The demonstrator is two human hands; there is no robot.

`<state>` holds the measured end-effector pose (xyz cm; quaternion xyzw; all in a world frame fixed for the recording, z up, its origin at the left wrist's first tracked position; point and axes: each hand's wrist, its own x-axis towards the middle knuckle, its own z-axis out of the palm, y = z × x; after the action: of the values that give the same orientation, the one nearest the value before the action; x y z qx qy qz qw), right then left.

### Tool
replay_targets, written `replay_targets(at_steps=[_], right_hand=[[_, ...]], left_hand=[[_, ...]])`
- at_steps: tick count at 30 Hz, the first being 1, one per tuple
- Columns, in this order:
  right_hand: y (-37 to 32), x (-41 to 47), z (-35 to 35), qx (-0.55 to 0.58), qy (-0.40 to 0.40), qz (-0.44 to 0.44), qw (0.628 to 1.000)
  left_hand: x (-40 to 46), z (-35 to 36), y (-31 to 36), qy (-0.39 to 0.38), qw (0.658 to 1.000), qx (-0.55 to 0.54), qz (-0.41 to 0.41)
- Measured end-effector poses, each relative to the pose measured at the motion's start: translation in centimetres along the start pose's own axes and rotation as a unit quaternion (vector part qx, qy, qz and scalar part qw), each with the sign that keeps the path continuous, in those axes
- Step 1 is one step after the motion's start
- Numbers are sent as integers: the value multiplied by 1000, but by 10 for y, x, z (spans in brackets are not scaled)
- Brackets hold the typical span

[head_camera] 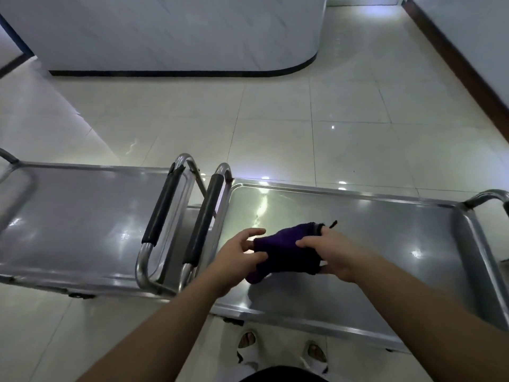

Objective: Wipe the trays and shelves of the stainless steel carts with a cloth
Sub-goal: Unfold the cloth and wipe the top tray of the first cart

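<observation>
Two stainless steel carts stand side by side in front of me. A dark purple cloth [286, 249] is bunched above the left part of the right cart's top tray [385, 244]. My right hand [333, 252] grips the cloth's right end, fingers over the top and thumb under it. My left hand [237, 257] holds the cloth's left end with the thumb and lower fingers, while its upper fingers are spread. The left cart's top tray [82, 221] lies bare to the left.
Two black-padded handles, the left cart's handle [162, 208] and the right cart's handle [205, 219], stand close together between the trays. A white curved counter [192, 37] rises beyond on the tiled floor. My feet in white sandals [281, 351] are under the right cart's near edge.
</observation>
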<state>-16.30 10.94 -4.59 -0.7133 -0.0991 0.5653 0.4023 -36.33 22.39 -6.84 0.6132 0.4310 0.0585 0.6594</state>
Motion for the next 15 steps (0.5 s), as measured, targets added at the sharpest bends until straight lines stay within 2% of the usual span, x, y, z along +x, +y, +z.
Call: replay_targets(at_steps=[5, 7, 9, 11, 13, 14, 15], right_hand=[[5, 11, 19, -91, 62, -7, 994], [6, 6, 24, -153, 34, -34, 987], [7, -4, 32, -299, -21, -64, 952], [14, -11, 41, -452, -7, -114, 885], [20, -15, 49, -533, 20, -167, 830], [23, -16, 52, -533, 12, -181, 826], [24, -18, 54, -509, -14, -182, 841]], left_hand=[[4, -22, -4, 19, 986, 159, 46], [1, -30, -4, 31, 965, 249, 75], [-3, -39, -5, 28, 943, 318, 96], [-9, -48, -9, 15, 927, 360, 105], [-12, -59, -15, -1, 911, 395, 116], [-14, -66, -18, -14, 905, 408, 119], [-16, -72, -21, -35, 904, 411, 113]])
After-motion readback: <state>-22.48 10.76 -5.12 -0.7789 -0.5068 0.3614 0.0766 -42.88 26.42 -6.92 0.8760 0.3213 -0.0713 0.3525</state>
